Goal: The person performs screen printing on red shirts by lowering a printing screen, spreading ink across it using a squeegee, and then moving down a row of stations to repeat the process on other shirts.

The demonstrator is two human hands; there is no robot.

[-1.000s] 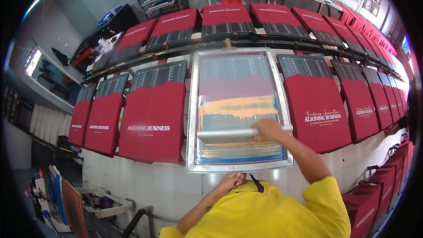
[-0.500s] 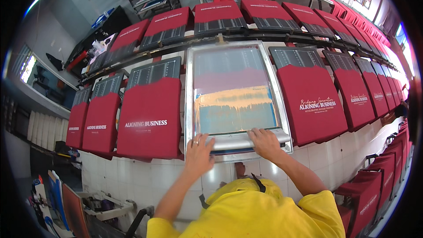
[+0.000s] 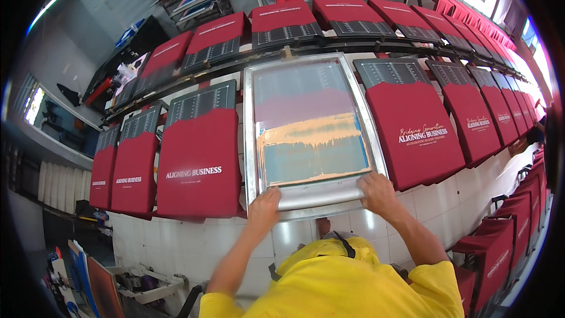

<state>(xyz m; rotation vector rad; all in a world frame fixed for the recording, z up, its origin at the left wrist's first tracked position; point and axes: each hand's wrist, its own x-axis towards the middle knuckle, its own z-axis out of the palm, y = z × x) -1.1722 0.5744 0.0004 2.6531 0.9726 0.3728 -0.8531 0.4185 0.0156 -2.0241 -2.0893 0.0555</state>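
A metal-framed printing screen (image 3: 249,141) lies over a red shirt, whose colour shows faintly through the mesh. Peach-orange ink (image 3: 309,132) is smeared across the middle of the mesh. At the near end rests a wide silver squeegee (image 3: 321,195), a thin line of ink along its far edge. My left hand (image 3: 264,205) is closed at its left end, by the frame's near left corner. At the opposite end my right hand (image 3: 376,193) is curled closed too, close to the frame's right side. The hands hide both squeegee ends.
Red shirts on dark boards flank the screen, one printed in white at left (image 3: 197,165), another at right (image 3: 415,135). A dark rail (image 3: 235,59) runs behind, with a second row of shirts beyond. More red shirts (image 3: 491,247) stand at the lower right.
Both hands have moved outward from the top of the squeegee to its ends, their fingers now curled. The squeegee has tilted, and its far edge now shows along the ink.
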